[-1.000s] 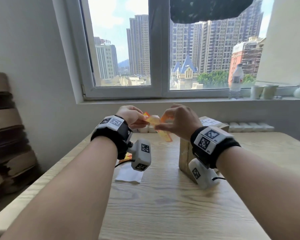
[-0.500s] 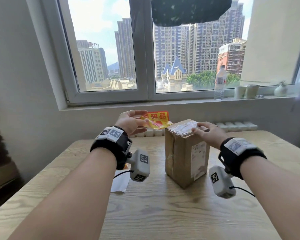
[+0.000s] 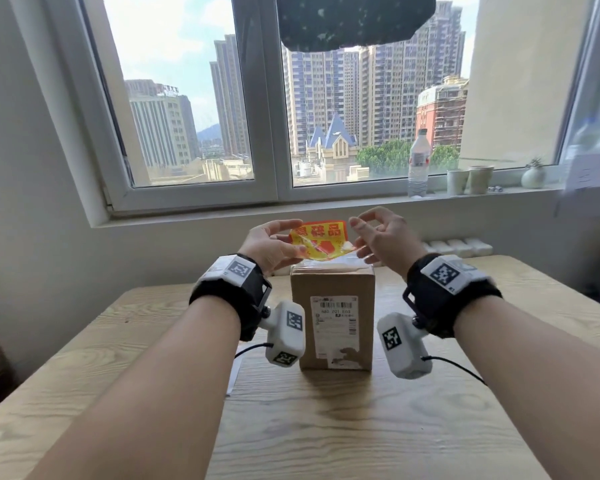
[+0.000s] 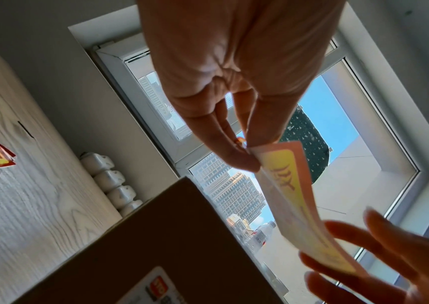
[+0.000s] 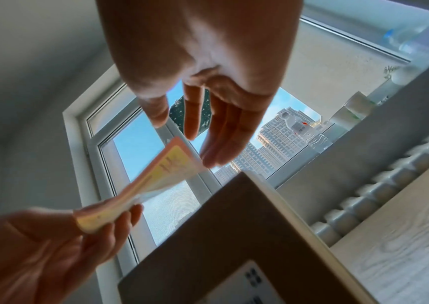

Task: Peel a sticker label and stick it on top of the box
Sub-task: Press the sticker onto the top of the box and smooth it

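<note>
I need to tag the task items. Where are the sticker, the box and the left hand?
sticker [image 3: 321, 242]: head view, printed face.
box [image 3: 333, 320]: head view, front face.
left hand [image 3: 269, 245]: head view, palm, pinching the sticker.

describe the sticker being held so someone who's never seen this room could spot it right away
Start at the wooden table under the window and find the upright cardboard box at its middle. Just above the box top, the left hand pinches the sticker by one edge. It is the only thing in the air, curled, yellow with a red band of lettering.

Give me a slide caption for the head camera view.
Left hand pinches an orange-and-yellow sticker above the cardboard box; open right hand reaches in.
</note>
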Motion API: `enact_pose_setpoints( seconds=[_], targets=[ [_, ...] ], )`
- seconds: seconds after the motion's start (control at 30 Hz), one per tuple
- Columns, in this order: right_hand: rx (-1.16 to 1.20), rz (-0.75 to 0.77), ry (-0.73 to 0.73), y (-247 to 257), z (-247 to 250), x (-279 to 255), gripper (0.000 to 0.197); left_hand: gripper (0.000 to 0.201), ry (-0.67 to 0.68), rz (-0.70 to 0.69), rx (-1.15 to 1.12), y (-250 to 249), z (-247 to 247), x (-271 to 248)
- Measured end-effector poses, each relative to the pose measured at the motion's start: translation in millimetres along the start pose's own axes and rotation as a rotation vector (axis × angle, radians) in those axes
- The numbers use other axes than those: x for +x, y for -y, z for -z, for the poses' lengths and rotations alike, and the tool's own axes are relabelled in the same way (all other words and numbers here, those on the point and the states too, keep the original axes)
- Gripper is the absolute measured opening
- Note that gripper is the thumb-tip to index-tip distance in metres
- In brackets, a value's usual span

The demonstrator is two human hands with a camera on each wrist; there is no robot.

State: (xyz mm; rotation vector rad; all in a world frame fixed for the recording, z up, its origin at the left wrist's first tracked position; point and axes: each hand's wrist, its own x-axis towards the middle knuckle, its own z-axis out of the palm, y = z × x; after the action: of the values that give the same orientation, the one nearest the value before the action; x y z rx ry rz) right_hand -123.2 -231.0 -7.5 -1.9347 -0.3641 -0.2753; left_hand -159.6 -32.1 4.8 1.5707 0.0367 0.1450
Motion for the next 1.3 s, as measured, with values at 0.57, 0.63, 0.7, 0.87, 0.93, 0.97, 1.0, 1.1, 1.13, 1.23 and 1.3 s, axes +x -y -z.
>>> enact_pose_setpoints(
  seconds=[0.57,0.63,0.7,0.87,0.93,0.97,1.0,1.1,1.13,1.23,1.3],
  targets=[
    [-0.086,-0.156,-0.086,-18,-8,9,0.026,0.052,-0.009,-0.086,0.442,11,-9,23],
    [-0.149,-0.146,-0.098,-15,-11,8,0.020,0.051,-0.047,-0.108,0.493,11,-9,26],
    [-0.197,-0.143,-0.107,-12,-12,7,0.012,0.049,-0.066,-0.114,0.540,12,-9,28],
    [-0.271,-0.158,-0.112,-8,-11,6,0.010,0.049,-0.078,-0.088,0.607,18,-9,33],
    [-0.303,-0.147,-0.104,-8,-12,6,0.011,0.049,-0.087,-0.076,0.640,20,-9,35],
    [-0.321,-0.141,-0.105,-8,-12,6,0.011,0.049,-0.089,-0.070,0.659,20,-9,35],
    [-0.342,-0.137,-0.107,-7,-13,6,0.012,0.048,-0.088,-0.069,0.680,20,-9,37],
    [-0.449,-0.122,-0.092,-5,-14,5,0.014,0.047,-0.082,-0.094,0.819,20,-10,37],
    [-0.481,-0.117,-0.069,-4,-14,3,0.013,0.047,-0.076,-0.101,0.880,20,-10,38],
    [-0.526,-0.100,-0.019,-1,-10,-1,0.008,0.045,0.016,-0.059,0.982,22,-6,35],
    [-0.624,-0.055,0.014,2,-13,-3,0.015,0.045,0.071,-0.064,1.017,23,-6,33]
  ],
)
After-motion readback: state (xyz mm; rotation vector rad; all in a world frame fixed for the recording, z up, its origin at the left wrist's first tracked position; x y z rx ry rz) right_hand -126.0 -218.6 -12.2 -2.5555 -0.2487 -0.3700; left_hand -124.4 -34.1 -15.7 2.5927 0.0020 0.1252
